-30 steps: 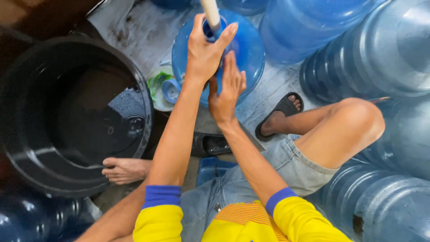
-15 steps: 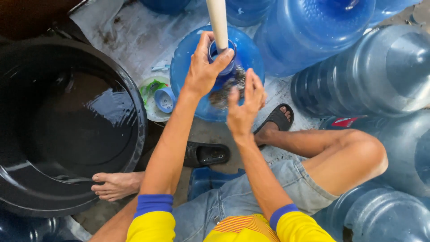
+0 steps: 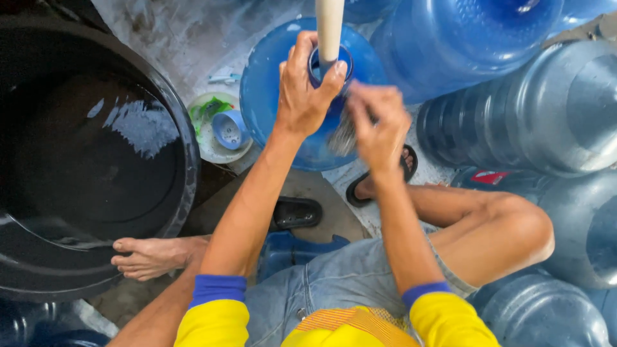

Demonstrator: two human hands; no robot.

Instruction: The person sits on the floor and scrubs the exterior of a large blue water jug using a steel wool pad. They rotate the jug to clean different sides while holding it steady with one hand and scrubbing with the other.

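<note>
A large blue water jug (image 3: 273, 96) stands upright in front of me, seen from above. A pale wooden stick (image 3: 330, 29) goes down into its neck. My left hand (image 3: 302, 90) wraps around the neck and the stick. My right hand (image 3: 379, 128) is blurred, closed on a grey metal scouring pad (image 3: 344, 136) pressed against the jug's shoulder. I sit on a low blue stool (image 3: 289, 252) with bare legs spread.
A big black tub (image 3: 96, 167) with water fills the left. A small white bowl (image 3: 212, 146) holding a blue cap and green scrap lies beside the jug. Several blue jugs (image 3: 533, 109) crowd the right and top. Black sandals (image 3: 297, 212) lie on the wet concrete.
My right hand has slid from the jug's near side up toward its neck with the scouring pad. The view has moved closer. My left hand stays on the neck.
</note>
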